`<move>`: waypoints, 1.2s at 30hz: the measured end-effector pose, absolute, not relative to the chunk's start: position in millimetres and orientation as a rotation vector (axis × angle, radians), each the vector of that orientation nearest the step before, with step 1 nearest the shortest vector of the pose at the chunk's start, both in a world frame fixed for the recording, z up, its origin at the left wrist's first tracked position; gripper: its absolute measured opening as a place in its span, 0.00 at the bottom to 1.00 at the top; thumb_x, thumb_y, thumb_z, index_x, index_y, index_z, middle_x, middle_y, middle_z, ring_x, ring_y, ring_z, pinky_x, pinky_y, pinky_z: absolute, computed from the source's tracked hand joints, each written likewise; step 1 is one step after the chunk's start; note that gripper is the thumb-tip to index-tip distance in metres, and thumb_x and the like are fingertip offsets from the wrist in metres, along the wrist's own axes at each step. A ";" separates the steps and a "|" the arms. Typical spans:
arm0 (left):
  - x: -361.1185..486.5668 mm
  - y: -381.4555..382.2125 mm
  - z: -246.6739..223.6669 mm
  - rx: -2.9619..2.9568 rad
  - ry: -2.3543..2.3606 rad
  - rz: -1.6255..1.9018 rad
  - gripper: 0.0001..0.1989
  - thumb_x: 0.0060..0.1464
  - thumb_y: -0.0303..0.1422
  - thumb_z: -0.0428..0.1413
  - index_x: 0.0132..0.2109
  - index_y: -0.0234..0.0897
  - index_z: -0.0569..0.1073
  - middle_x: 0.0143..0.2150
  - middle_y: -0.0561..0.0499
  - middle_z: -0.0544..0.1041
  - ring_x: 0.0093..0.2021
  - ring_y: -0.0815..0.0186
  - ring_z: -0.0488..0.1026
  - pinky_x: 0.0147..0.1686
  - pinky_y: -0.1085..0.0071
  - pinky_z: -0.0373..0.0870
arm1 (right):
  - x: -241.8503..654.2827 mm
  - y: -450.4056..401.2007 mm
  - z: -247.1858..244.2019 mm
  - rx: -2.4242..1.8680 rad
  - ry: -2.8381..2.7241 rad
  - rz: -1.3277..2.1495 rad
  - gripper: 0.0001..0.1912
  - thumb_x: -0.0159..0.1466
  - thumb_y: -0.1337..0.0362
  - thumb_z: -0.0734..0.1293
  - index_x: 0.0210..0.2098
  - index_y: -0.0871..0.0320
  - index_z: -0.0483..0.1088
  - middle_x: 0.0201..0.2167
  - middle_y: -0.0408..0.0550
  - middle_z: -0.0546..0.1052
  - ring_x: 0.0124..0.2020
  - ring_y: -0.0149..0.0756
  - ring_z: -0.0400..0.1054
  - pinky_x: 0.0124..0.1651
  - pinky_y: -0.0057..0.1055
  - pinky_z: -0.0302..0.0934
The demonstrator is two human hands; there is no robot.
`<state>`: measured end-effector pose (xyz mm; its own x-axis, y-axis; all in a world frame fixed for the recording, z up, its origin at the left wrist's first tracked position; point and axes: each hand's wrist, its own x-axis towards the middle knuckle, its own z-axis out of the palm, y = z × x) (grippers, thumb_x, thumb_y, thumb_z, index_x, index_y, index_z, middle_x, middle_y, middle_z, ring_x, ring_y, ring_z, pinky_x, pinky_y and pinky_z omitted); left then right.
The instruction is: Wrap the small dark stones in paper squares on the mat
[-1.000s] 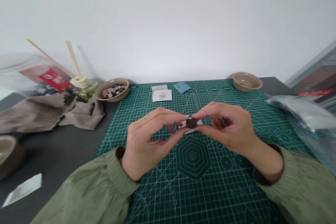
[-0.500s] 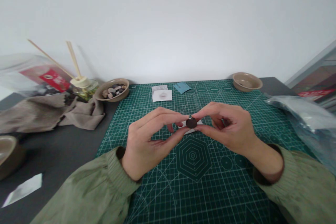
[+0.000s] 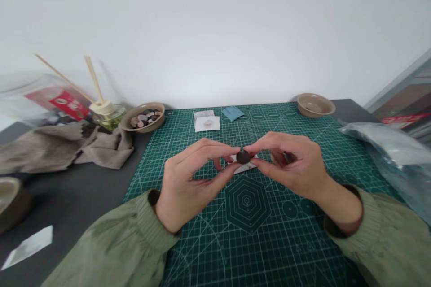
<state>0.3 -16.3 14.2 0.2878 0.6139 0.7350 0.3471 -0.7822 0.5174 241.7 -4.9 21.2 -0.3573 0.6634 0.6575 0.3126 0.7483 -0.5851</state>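
Note:
A small dark brown disc (image 3: 243, 157), smooth and round like a flat pebble, is held above the cutting mat. My left hand (image 3: 193, 175) pinches it from the left between thumb and fingertips. From the other side, my right hand (image 3: 292, 166) has its thumb and index finger closed on its right edge. Beneath the fingers lies a white card (image 3: 245, 168), mostly covered by the disc and hands. The green cutting mat (image 3: 247, 251) with printed grid lines and hexagons spreads under both hands.
A brown bowl of pebbles (image 3: 143, 119) stands back left; another bowl (image 3: 315, 105) is back right. White cards (image 3: 207, 123) and a blue packet (image 3: 232, 113) lie at the mat's far edge. Grey cloth (image 3: 50, 148), a reed diffuser (image 3: 104, 110) and a clear plastic bag (image 3: 400, 152) flank it.
The disc has shifted very slightly left between my fingertips, and the right fingers have followed it. The whole view has moved a little; the grip of both hands looks the same.

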 end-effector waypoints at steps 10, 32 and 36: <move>2.3 -13.8 14.4 2.407 0.842 1.391 0.13 0.63 0.23 0.67 0.52 0.39 0.81 0.46 0.48 0.84 0.39 0.67 0.79 0.38 0.70 0.79 | 241.1 -3.8 20.5 -0.917 -1.950 0.598 0.10 0.72 0.56 0.73 0.44 0.53 0.85 0.24 0.40 0.76 0.21 0.27 0.57 0.26 0.30 0.51; -3.6 3.8 -11.3 2.514 1.140 0.864 0.11 0.65 0.37 0.67 0.51 0.39 0.81 0.51 0.46 0.82 0.54 0.53 0.77 0.56 0.53 0.76 | 245.9 15.8 -1.8 -1.034 -2.312 0.461 0.14 0.68 0.71 0.72 0.49 0.51 0.85 0.48 0.45 0.85 0.46 0.39 0.79 0.51 0.36 0.69; -4.6 5.2 -13.9 2.511 1.132 0.848 0.11 0.66 0.37 0.66 0.52 0.40 0.83 0.52 0.46 0.83 0.55 0.55 0.77 0.58 0.53 0.76 | 249.1 15.9 0.0 -1.060 -2.370 0.348 0.09 0.70 0.67 0.73 0.49 0.52 0.84 0.47 0.46 0.85 0.46 0.40 0.80 0.53 0.37 0.70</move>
<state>-4.6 5.2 -13.9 0.5265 0.7485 0.4032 0.5974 -0.6631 0.4510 249.1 15.9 0.0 -0.5610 0.7499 0.3506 0.6175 0.6612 -0.4260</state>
